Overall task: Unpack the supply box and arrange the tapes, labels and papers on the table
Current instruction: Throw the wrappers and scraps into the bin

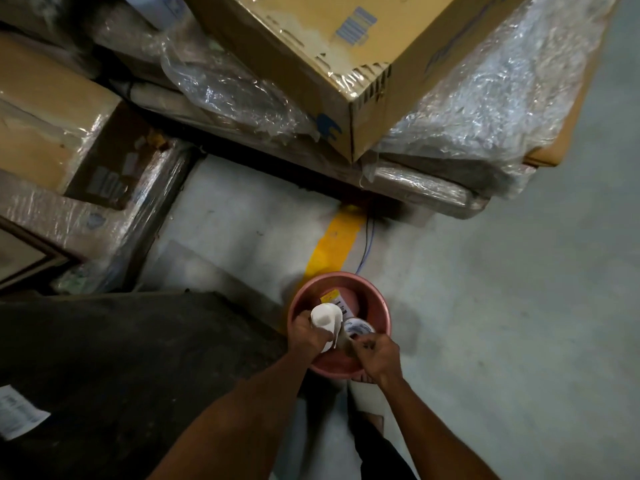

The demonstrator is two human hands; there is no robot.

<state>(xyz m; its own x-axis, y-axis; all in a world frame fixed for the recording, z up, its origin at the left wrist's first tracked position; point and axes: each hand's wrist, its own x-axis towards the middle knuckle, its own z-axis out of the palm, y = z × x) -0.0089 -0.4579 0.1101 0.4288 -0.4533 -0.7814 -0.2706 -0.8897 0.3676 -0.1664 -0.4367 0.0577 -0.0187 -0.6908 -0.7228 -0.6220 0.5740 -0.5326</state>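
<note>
Over the pink bowl (341,367), left grip (306,336) clamps upright paper roll (325,320); right grip (375,355) pinches tape (360,329).

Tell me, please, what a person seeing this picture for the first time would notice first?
The eye goes first to the round pink plastic basin on the grey floor, low in the middle, where both hands work. The left hand grips a rolled bundle of white paper, and the right hand reaches toward a white tape roll inside the basin. Above, a large brown cardboard box sits on plastic-wrapped goods.
</note>
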